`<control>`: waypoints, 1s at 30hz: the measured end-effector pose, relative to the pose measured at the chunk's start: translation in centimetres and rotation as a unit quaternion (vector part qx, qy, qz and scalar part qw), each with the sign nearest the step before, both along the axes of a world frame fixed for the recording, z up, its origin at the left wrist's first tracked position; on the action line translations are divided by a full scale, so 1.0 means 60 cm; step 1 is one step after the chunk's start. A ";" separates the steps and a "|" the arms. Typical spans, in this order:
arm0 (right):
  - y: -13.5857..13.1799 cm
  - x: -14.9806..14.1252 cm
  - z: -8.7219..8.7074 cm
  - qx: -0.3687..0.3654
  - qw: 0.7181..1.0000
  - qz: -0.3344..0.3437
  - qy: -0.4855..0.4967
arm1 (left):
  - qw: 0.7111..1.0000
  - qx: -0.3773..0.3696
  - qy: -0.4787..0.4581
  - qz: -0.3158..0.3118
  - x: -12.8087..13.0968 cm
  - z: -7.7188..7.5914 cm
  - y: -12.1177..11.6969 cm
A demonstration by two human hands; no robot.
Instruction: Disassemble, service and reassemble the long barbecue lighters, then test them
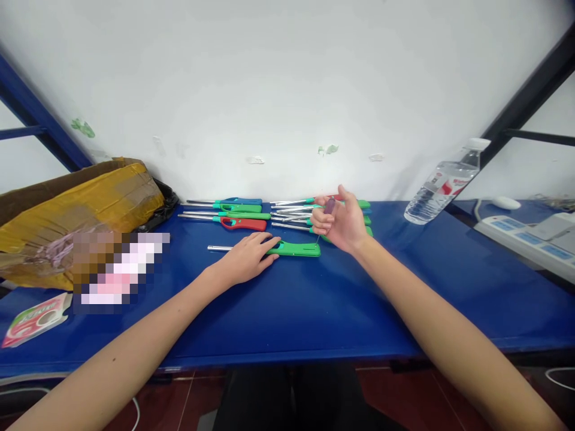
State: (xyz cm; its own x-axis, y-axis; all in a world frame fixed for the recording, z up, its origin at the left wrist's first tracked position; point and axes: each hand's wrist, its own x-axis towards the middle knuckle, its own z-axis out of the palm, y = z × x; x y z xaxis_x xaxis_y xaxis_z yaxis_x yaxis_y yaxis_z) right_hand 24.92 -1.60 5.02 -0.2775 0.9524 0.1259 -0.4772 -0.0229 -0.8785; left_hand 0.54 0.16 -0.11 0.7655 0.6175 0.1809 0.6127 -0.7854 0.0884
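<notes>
A green long-necked gas lighter [297, 249] lies flat on the blue table, its metal tube pointing left. My left hand [245, 258] grips it around the trigger end, thumb on the near side and fingers over the top. In my right hand [348, 226], palm turned up, is a small screwdriver [330, 207] with a dark purple handle. Its thin shaft points down to the right end of the green handle, where the tip meets the lighter or hovers just over it. Behind lie more lighters, among them a red lighter [245, 224] and a blue lighter [249, 202].
A second group of lighters [290, 218] lies partly hidden behind my right hand. Left stands an open cardboard box [130, 194] with yellow tape, near a torn card [38, 320]. A water bottle [442, 185] and a power strip [516, 233] are at the right.
</notes>
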 end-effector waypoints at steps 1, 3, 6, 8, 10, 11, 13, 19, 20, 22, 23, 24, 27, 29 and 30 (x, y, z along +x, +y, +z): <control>-0.001 -0.002 0.000 0.000 1.000 -0.006 0.001 | 1.000 0.001 0.000 -0.001 0.000 0.000 0.000; 0.000 -0.006 -0.002 0.005 1.000 -0.025 -0.010 | 1.000 0.002 0.000 -0.002 -0.001 0.000 0.000; 0.006 -0.007 -0.004 0.011 0.998 -0.048 -0.027 | 1.000 0.000 -0.001 0.001 -0.001 0.000 0.000; 0.009 0.002 0.000 0.019 0.998 -0.059 -0.030 | 1.000 -0.001 -0.007 0.000 -0.001 -0.001 0.001; 0.008 0.017 0.009 0.062 0.992 -0.098 -0.044 | 1.000 -0.004 -0.014 0.002 -0.002 -0.003 0.001; 0.006 0.025 0.013 0.093 0.986 -0.122 -0.067 | 1.000 -0.005 -0.016 0.005 -0.002 -0.004 0.002; 0.001 0.039 0.018 0.164 0.953 -0.183 -0.178 | 1.000 -0.004 -0.017 0.014 -0.002 -0.006 0.003; -0.002 0.050 -0.004 0.285 0.670 -0.121 -0.674 | 0.999 0.001 -0.033 0.019 -0.004 -0.009 0.008; 0.000 0.049 -0.009 0.281 0.650 -0.106 -0.698 | 0.999 0.001 -0.035 0.016 -0.004 -0.009 0.009; 0.005 0.047 -0.016 0.276 0.633 -0.091 -0.717 | 0.999 0.001 -0.036 0.008 -0.005 -0.008 0.009; 0.007 0.046 -0.018 0.277 0.631 -0.087 -0.720 | 0.999 0.002 -0.035 0.005 -0.005 -0.008 0.009; 0.008 0.045 -0.019 0.277 0.630 -0.083 -0.721 | 0.999 0.002 -0.034 0.002 -0.005 -0.008 0.009; 0.007 0.042 -0.019 0.275 0.623 -0.072 -0.729 | 1.000 0.001 -0.031 -0.002 -0.005 -0.006 0.009; 0.006 0.040 -0.020 0.271 0.611 -0.080 -0.739 | 1.000 -0.002 -0.029 -0.001 -0.004 -0.005 0.008; 0.005 0.039 -0.021 0.269 0.603 -0.086 -0.746 | 1.000 -0.005 -0.027 -0.001 -0.004 -0.004 0.008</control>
State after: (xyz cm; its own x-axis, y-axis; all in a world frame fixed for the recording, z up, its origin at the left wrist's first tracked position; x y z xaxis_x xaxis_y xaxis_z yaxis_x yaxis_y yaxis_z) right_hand 27.27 -1.28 3.79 -0.3671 0.9158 0.1629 0.8991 0.3942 -0.1901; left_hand 0.27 0.63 -0.36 0.7559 0.6179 0.2165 0.6052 -0.7856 0.1288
